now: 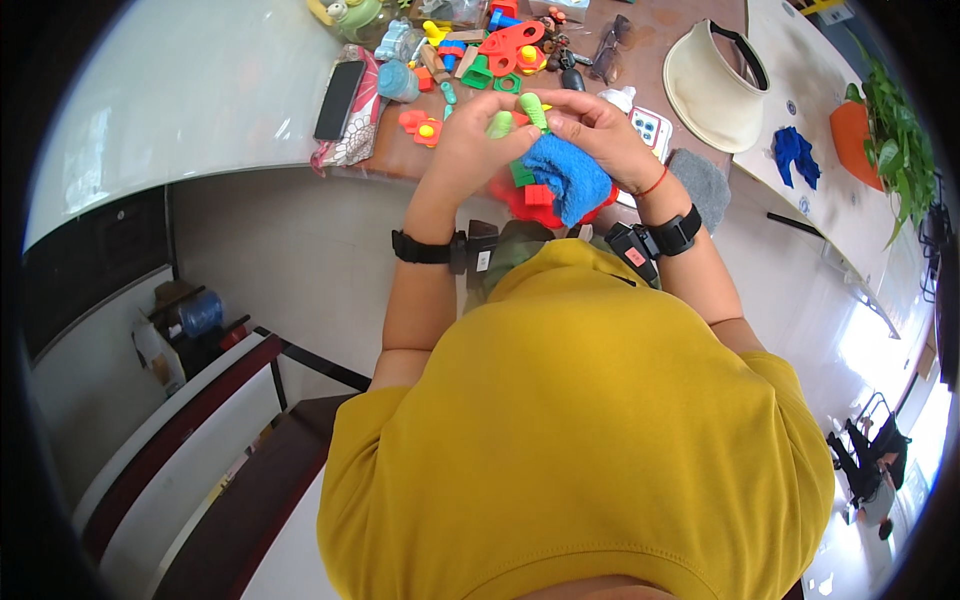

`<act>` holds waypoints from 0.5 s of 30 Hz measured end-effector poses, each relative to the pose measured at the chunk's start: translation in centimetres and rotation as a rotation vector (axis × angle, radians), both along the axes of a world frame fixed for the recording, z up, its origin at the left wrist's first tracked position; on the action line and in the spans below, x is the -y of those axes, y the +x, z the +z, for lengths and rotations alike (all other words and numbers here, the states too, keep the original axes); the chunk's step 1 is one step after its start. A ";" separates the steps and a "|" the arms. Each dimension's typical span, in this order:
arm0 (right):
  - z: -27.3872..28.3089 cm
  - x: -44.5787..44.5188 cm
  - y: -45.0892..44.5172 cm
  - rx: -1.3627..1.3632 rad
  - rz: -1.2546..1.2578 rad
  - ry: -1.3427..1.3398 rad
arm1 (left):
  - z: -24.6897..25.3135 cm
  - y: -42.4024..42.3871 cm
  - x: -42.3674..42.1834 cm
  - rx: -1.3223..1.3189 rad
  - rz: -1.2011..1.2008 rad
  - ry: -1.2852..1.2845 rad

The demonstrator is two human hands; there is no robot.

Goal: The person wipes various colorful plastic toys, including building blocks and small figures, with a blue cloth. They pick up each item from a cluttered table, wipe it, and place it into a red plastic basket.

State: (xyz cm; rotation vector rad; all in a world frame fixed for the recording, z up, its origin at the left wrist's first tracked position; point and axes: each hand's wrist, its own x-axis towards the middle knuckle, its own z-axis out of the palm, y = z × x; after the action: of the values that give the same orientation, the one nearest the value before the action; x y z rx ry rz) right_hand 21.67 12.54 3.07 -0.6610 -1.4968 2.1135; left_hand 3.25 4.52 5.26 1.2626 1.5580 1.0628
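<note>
Both my hands meet at the near edge of the brown table. My right hand (600, 135) pinches a blue terry cloth (574, 176), which hangs down over a red plastic tray (514, 196). A light green plastic peg (533, 111) stands between my hands, touching the fingers. At my left hand (480, 142), another light green piece (500, 124) shows by the fingers, and the thumb reaches the cloth and peg. Just under the cloth are a green block (522, 174) and a red block (538, 195). My fingers partly hide how the pieces are held.
Toy nuts, bolts and wooden blocks lie beyond my hands, near a blue-lidded jar (397, 81). A phone (340, 100) rests on a flowered cloth at left. To the right are sunglasses (611, 49), a sun visor (716, 90), a white-cased device (651, 129) and a grey cloth (697, 187).
</note>
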 end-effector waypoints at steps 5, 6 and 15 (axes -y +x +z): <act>0.4 0.0 0.2 0.003 0.027 0.037 | 0.1 0.6 0.6 0.119 0.052 -0.116; 0.4 0.0 0.1 0.018 0.026 0.076 | 0.2 0.7 0.7 0.177 0.067 -0.142; 0.8 0.0 -0.4 0.194 -0.156 0.581 | -0.9 1.4 0.8 0.756 0.097 -0.040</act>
State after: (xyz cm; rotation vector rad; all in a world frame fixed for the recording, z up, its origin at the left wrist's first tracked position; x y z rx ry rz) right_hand 21.31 12.59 3.86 -0.7376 -1.9712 1.4212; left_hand 4.62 3.69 4.40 0.6316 1.0478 1.3563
